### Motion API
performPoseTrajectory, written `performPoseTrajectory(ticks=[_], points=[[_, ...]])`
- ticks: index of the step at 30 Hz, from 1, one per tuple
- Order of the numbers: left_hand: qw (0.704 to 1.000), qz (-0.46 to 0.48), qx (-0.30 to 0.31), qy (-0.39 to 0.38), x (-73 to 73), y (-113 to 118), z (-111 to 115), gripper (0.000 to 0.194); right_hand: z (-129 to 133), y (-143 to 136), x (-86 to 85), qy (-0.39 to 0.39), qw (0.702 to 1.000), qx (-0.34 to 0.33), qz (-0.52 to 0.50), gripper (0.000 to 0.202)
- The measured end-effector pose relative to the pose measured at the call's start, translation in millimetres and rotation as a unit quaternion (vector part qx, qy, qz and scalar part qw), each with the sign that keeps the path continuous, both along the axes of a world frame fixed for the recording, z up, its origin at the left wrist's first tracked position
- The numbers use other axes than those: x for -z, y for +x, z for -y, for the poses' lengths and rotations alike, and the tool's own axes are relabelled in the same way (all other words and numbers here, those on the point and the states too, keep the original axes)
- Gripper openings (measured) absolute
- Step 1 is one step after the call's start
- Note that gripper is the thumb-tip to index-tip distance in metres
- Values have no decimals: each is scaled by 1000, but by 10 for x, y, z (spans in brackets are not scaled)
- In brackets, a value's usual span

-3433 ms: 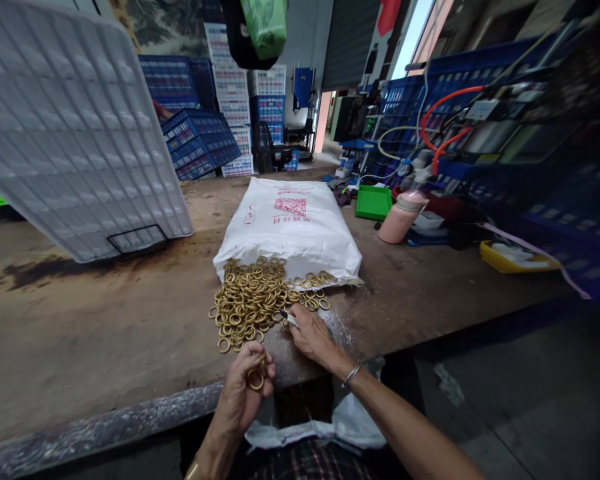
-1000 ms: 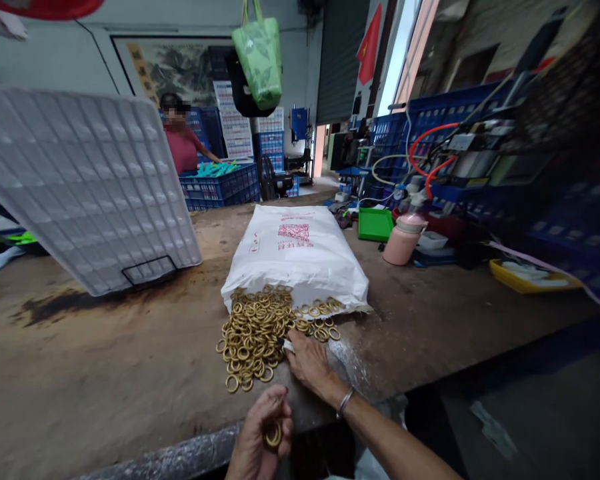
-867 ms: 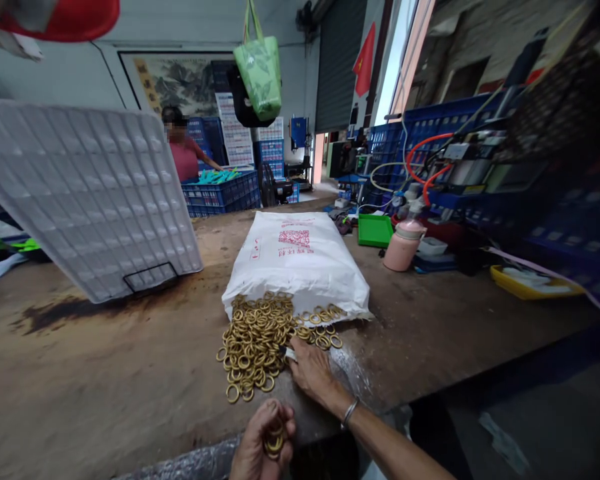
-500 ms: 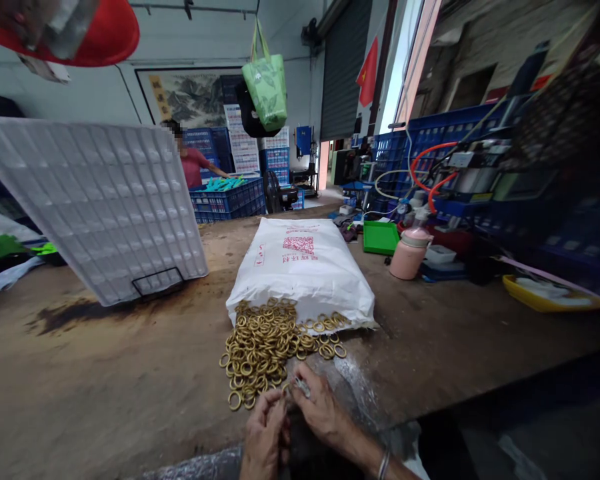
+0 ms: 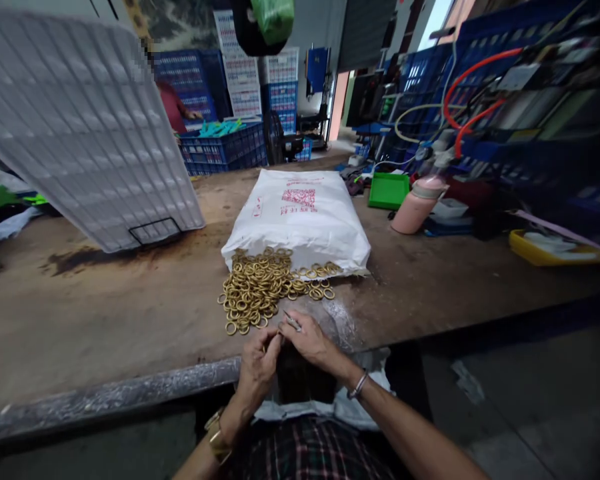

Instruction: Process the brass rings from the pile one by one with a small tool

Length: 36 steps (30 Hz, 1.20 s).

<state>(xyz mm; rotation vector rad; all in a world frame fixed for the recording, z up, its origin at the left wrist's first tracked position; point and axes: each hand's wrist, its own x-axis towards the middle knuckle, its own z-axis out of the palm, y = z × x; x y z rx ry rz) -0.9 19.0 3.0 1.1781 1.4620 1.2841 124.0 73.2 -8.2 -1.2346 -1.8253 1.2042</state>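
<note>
A heap of brass-coloured rings [image 5: 255, 287] spills from the open end of a white printed sack [image 5: 300, 213] onto the wooden table. Just in front of the heap, my left hand [image 5: 260, 357] pinches a ring, mostly covered by its fingers. My right hand [image 5: 307, 340] touches or nearly touches the left fingertips. Between its thumb and fingers it grips a small pointed metal tool [image 5: 293, 321].
A white ribbed panel [image 5: 95, 127] stands at the left on a black wire stand [image 5: 155, 231]. Right of the sack are a green tray [image 5: 389, 190], a pink bottle [image 5: 415, 207] and a yellow tray [image 5: 555, 250]. A person [image 5: 170, 107] is behind the panel.
The view has tilted down, so the table contents appear higher and my forearms show. Both hands remain close together in front of the rings, with the metal tool still in my right hand.
</note>
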Motion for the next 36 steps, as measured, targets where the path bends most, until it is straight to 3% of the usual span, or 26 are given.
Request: performPoseTrajectory(ticks=[8, 18, 24, 30, 36], points=[[982, 120, 48, -138, -51, 45, 70, 35, 53, 30, -51, -22, 1000, -14, -7, 16], [960, 235, 56, -144, 23, -11, 117, 36, 70, 0, -90, -61, 995, -39, -66, 17], [954, 263, 44, -139, 30, -11, 110, 35, 87, 29, -65, 8, 999, -27, 22, 17], [957, 256, 32, -136, 23, -12, 76, 37, 166, 86, -13, 106, 981, -86, 139, 12], [964, 231, 35, -127, 105, -46, 86, 36, 188, 77, -42, 140, 965, -104, 193, 19]])
